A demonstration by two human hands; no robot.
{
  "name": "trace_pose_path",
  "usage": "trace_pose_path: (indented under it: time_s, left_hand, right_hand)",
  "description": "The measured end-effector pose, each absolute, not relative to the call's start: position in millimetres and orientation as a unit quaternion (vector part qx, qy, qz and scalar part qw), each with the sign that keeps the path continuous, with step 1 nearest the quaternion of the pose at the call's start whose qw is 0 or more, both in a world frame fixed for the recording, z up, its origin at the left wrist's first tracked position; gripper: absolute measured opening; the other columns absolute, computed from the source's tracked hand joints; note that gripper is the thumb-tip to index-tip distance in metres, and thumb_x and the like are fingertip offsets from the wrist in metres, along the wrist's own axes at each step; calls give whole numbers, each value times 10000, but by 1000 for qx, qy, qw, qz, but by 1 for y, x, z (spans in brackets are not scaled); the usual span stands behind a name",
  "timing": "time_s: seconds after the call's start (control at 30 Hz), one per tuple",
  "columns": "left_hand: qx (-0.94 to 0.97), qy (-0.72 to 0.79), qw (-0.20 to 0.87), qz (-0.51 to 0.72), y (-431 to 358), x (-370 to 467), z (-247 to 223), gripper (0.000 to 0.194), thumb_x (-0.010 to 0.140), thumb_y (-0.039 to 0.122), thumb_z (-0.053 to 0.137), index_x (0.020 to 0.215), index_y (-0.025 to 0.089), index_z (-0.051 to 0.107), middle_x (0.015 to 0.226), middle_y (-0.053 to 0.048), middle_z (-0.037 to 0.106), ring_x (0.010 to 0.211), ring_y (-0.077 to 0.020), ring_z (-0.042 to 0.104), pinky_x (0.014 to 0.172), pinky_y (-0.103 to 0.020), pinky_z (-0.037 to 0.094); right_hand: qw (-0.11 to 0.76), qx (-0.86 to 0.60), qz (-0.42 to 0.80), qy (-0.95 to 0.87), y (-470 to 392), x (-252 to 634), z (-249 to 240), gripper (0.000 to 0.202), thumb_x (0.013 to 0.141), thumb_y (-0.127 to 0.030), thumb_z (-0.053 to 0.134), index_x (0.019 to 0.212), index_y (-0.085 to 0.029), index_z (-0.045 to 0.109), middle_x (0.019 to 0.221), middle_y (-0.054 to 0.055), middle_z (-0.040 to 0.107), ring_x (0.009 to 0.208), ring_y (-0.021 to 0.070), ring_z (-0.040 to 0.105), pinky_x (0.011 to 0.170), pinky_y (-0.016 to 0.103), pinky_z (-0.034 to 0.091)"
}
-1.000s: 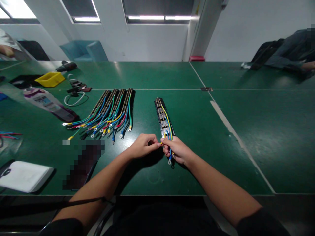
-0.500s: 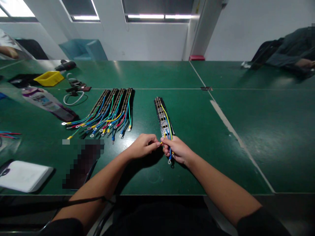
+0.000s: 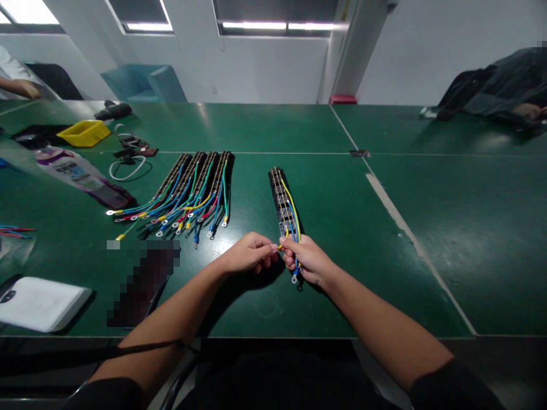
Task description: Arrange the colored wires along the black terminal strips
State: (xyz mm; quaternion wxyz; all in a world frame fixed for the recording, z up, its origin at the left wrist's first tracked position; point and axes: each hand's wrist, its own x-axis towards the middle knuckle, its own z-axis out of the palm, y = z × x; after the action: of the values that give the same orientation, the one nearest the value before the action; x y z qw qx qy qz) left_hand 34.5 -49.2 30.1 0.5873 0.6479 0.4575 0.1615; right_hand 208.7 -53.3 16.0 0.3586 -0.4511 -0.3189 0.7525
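A long black terminal block (image 3: pixel 281 200) with metal contacts lies before me, slightly slanted, its far end pointing away. Yellow and blue wires run along its right side, and a blue wire's ring terminal (image 3: pixel 294 279) pokes out below my fingers. My right hand (image 3: pixel 308 259) is closed around the wires at the block's near end; its fingers hide part of them. With thumb and forefinger, my left hand (image 3: pixel 255 251) pinches the end of a short yellow wire (image 3: pixel 280 247) beside my right thumb. Left of my hands, several similar wired terminal blocks (image 3: pixel 194 177) lie side by side, ring terminals towards me.
On the green table (image 3: pixel 384 256) lie a plastic bottle (image 3: pixel 81 175), a yellow bin (image 3: pixel 85 132), a white cable (image 3: pixel 128 169), a white case (image 3: pixel 45 303) and a dark, blurred-out flat object (image 3: pixel 145 282). People sit at the far left and far right.
My left hand stays at the yellow wire, its lower fingers slightly more spread. My right hand keeps its hold. The view has shifted a little.
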Motion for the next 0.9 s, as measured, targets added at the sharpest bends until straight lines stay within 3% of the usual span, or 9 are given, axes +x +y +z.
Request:
trace_pose_path:
  time_s: [0.27, 0.4, 0.67, 0.9]
  left_hand:
    - [733, 436, 470, 228, -47, 37, 21, 410, 852, 429, 523, 581, 128, 459, 513, 61, 367, 472, -44, 335, 446, -164, 241]
    - [775, 435, 398, 228, -47, 37, 18, 397, 870, 396, 500, 582, 126, 464, 524, 56, 359, 510, -55, 318, 482, -183, 217]
    - [789, 430, 377, 227, -48, 39, 20, 404, 888, 369, 471, 566, 125, 480, 514, 56, 339, 500, -58, 310, 486, -193, 202]
    - [799, 428, 353, 231, -47, 41, 17, 348, 871, 357, 502, 611, 126, 514, 519, 53, 413, 496, -59, 353, 490, -186, 229]
  right_hand:
    - [370, -468, 737, -318, -53, 208, 13, 229, 738, -299, 673, 691, -153, 504, 419, -86, 419, 336, 45, 392, 316, 153, 282]
    - [370, -466, 739, -315, -52, 208, 13, 221, 747, -292, 661, 682, -153, 502, 408, -84, 419, 330, 43, 386, 315, 152, 285]
    - [366, -459, 749, -306, -52, 209, 14, 244, 725, -291, 683, 667, -162, 483, 409, -86, 415, 332, 46, 392, 315, 153, 288]
    - [379, -453, 752, -292, -52, 209, 14, 251, 725, -289, 686, 665, -161, 479, 403, -86, 415, 321, 41, 379, 318, 155, 276]
